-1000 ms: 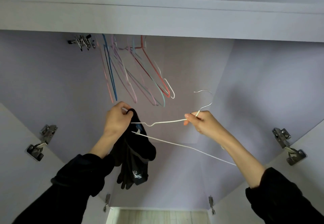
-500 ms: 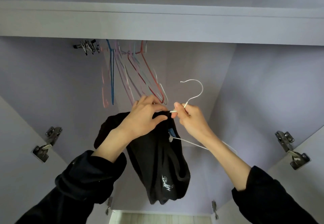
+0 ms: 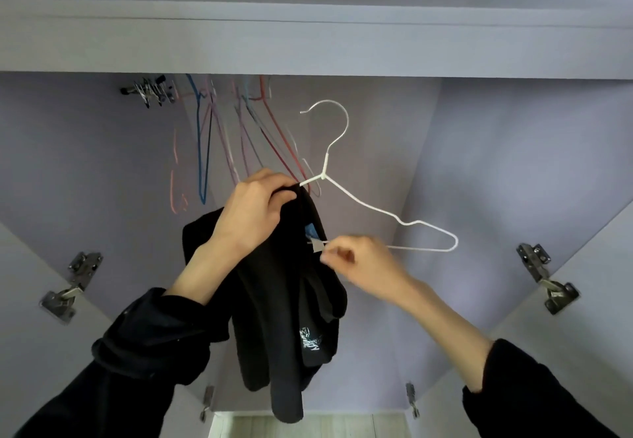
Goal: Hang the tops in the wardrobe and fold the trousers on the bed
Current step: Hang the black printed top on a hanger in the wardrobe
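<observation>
A black top point(image 3: 284, 304) with a small white print hangs half on a white wire hanger point(image 3: 370, 206), inside the open lilac wardrobe point(image 3: 513, 163). My left hand point(image 3: 251, 213) grips the top's collar over the hanger's left arm, just below the neck. My right hand point(image 3: 363, 261) pinches the white label at the collar, by the hanger's bottom bar. The hanger's right arm sticks out bare to the right, and its hook points up and left, off the rail.
Several empty coloured wire hangers point(image 3: 219, 143) hang from the rail at the upper left, beside a bunch of metal clip hangers point(image 3: 150, 89). Both doors stand open, with hinges at left point(image 3: 70, 285) and right point(image 3: 548, 278). Pale floor point(image 3: 308, 425) shows below.
The hanger has turned upright and risen. My left hand has pulled the top's collar up to the hanger's neck. My right hand has left the hook's base and dropped to the label.
</observation>
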The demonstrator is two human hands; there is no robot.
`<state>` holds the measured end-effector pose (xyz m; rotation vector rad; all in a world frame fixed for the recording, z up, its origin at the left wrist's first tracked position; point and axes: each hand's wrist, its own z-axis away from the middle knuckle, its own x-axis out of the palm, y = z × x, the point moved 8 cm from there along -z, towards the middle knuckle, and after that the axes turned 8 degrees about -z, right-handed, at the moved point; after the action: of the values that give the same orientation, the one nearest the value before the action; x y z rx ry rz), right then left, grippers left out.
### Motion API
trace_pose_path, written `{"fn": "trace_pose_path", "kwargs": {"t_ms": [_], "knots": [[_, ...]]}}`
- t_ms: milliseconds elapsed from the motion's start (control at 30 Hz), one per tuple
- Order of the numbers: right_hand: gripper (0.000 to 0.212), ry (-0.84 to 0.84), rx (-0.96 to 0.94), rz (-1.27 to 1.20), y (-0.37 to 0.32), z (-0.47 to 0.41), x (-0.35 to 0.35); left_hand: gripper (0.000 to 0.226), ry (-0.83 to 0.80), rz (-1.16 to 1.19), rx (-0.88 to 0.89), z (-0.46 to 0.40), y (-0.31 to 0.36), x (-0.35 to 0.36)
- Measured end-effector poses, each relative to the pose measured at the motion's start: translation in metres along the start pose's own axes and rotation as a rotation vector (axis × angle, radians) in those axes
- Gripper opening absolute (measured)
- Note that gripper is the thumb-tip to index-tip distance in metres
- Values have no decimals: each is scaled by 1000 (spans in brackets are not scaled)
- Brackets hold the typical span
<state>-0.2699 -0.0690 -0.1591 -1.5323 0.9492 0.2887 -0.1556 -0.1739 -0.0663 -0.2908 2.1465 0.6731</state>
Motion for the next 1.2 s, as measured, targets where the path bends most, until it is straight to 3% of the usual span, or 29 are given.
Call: {"fn": "trace_pose_path", "kwargs": {"t_ms": [133, 233, 367, 533, 667, 833, 1100, 1200], "knots": [[49, -427, 276, 227, 65, 25, 58, 19, 100, 39, 14, -3, 3, -22], [57, -554, 339, 338, 92, 31, 67, 17, 162, 37, 4, -4, -5, -39], [42, -409, 310, 408, 104, 14, 26, 14, 139, -10, -73, 3, -40, -46], [28, -180, 207, 327, 95, -1, -46, 19, 53, -92, -184, 21, -81, -33], [14, -134, 85, 307, 69, -10, -67, 21, 14, -166, -193, 23, -85, -24], [16, -52, -22, 337, 42, -25, -82, 20, 58, -223, -148, 20, -70, -27], [12, -36, 129, 232, 42, -30, -117, 23, 20, -244, -86, 20, -57, -25], [11, -59, 67, 250, 19, -34, -109, 21, 46, -220, -56, 20, -42, -19]]}}
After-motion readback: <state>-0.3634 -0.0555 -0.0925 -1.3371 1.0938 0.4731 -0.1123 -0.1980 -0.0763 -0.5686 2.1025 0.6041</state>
